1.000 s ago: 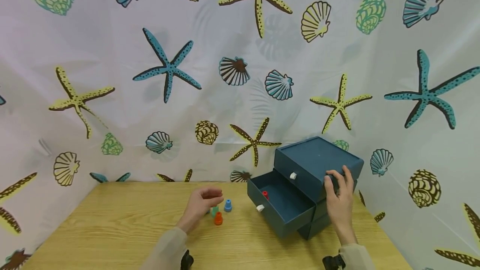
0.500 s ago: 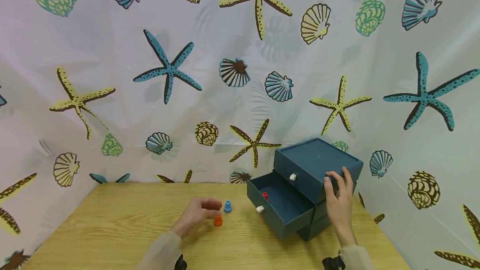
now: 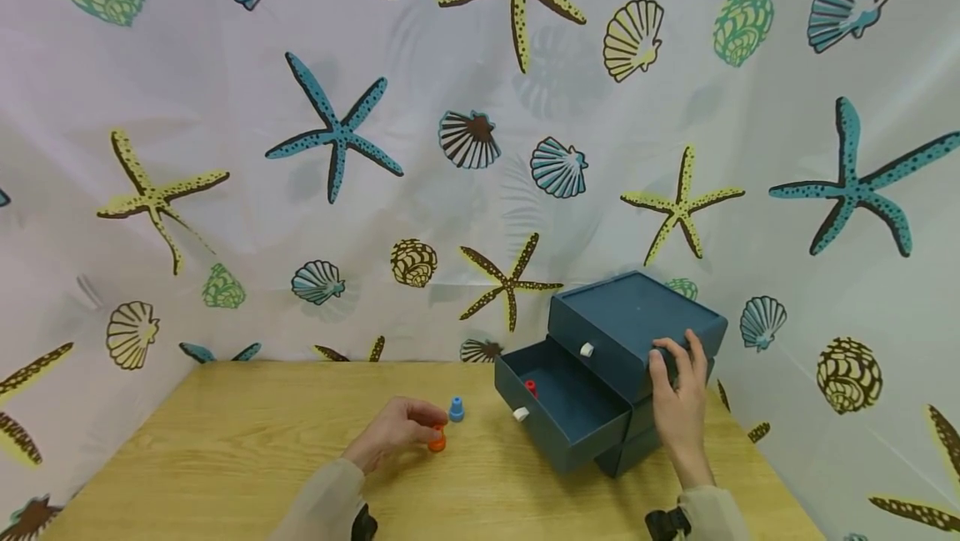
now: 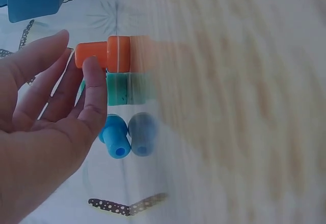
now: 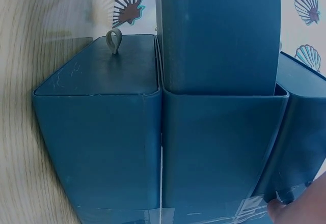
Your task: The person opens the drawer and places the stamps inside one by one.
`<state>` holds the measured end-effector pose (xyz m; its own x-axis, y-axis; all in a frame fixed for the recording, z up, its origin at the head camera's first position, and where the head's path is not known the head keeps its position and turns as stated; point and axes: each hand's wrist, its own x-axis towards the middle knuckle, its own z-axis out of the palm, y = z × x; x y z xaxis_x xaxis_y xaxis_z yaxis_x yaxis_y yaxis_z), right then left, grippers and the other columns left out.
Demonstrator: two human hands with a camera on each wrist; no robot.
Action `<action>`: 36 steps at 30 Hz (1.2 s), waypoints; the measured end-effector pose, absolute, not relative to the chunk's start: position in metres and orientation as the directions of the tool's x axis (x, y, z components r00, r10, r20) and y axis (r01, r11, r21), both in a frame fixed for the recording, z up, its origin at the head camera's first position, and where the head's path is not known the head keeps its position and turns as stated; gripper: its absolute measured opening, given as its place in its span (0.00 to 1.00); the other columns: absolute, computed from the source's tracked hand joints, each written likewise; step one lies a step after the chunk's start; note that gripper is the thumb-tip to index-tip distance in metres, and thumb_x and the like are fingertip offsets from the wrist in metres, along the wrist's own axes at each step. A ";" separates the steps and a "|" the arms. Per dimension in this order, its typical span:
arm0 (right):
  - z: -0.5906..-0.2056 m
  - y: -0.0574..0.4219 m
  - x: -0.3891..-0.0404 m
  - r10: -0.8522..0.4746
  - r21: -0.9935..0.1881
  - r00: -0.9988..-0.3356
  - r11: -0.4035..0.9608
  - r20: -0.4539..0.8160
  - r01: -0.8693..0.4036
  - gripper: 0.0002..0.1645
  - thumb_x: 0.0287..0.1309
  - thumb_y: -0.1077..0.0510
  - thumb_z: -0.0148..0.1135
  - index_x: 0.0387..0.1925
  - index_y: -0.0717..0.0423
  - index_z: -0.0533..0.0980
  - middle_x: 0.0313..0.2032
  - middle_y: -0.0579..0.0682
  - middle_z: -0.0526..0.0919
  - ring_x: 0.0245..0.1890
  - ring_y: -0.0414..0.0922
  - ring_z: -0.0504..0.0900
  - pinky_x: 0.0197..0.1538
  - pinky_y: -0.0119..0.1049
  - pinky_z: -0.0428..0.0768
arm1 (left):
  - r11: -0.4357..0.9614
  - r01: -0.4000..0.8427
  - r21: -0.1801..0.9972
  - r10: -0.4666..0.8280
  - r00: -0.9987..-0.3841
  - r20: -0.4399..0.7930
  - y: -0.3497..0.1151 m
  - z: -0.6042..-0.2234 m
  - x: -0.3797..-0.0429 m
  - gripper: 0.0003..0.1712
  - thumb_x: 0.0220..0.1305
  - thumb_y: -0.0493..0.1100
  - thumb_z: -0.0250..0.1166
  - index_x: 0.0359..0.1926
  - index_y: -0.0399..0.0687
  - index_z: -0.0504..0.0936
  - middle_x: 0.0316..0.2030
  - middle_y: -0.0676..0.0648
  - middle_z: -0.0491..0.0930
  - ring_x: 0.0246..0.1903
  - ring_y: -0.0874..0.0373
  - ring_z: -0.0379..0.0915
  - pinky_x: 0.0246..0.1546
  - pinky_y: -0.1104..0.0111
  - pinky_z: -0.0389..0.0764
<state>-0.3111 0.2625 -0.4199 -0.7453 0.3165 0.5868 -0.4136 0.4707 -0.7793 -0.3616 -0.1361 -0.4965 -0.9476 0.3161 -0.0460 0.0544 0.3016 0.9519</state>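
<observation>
My left hand (image 3: 399, 428) is low over the table, thumb tip overlapping the orange plastic peg (image 4: 97, 55) in the left wrist view. That peg stands on its wide base, and the index finger extends above its top. A green peg (image 4: 117, 89) is just beside it, partly behind the thumb and hidden in the head view. Farther back stands a blue peg (image 3: 457, 410). At the right, my right hand (image 3: 681, 416) rests against the front right corner of the dark blue drawer cabinet (image 3: 637, 308), fingertips at its top edge.
One drawer (image 3: 570, 424) with a white pull tab sticks out of the cabinet, and a red peg (image 3: 531, 388) is inside it. A patterned curtain (image 3: 247, 216) hangs behind the wooden table (image 3: 247, 441) and down its right side.
My left hand has come down and slightly toward me, its thumb now at the orange peg and the green peg covered. The right hand has stayed at the cabinet.
</observation>
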 end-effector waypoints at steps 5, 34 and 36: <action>-0.420 0.262 -0.312 0.316 -0.774 -0.738 0.471 0.597 -0.424 0.20 0.72 0.48 0.51 0.57 0.53 0.74 0.77 0.49 0.47 0.75 0.60 0.49 0.65 0.70 0.58 | 0.298 0.056 0.953 0.360 -0.931 -0.058 -0.137 -0.496 -0.362 0.21 0.58 0.28 0.66 0.54 0.30 0.80 0.50 0.34 0.81 0.40 0.56 0.79 0.41 0.62 0.83; -0.421 0.262 -0.313 0.316 -0.776 -0.741 0.473 0.592 -0.418 0.21 0.73 0.47 0.50 0.58 0.53 0.73 0.77 0.49 0.46 0.75 0.60 0.50 0.64 0.71 0.58 | 0.339 -0.092 0.936 0.325 -0.922 -0.208 -0.135 -0.491 -0.364 0.21 0.55 0.31 0.70 0.52 0.33 0.83 0.42 0.45 0.84 0.29 0.59 0.76 0.32 0.68 0.81; -0.421 0.263 -0.313 0.316 -0.776 -0.742 0.472 0.591 -0.417 0.21 0.73 0.47 0.50 0.58 0.53 0.73 0.77 0.49 0.46 0.75 0.60 0.50 0.64 0.71 0.58 | 0.333 -0.096 0.938 0.320 -0.924 -0.209 -0.135 -0.491 -0.364 0.21 0.56 0.32 0.70 0.53 0.34 0.82 0.42 0.45 0.84 0.31 0.58 0.77 0.32 0.67 0.82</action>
<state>-0.3126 0.2627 -0.4214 -0.7422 0.3159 0.5910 -0.4174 0.4721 -0.7765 -0.3640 -0.1346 -0.4907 -0.9242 0.3199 -0.2087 -0.0964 0.3333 0.9379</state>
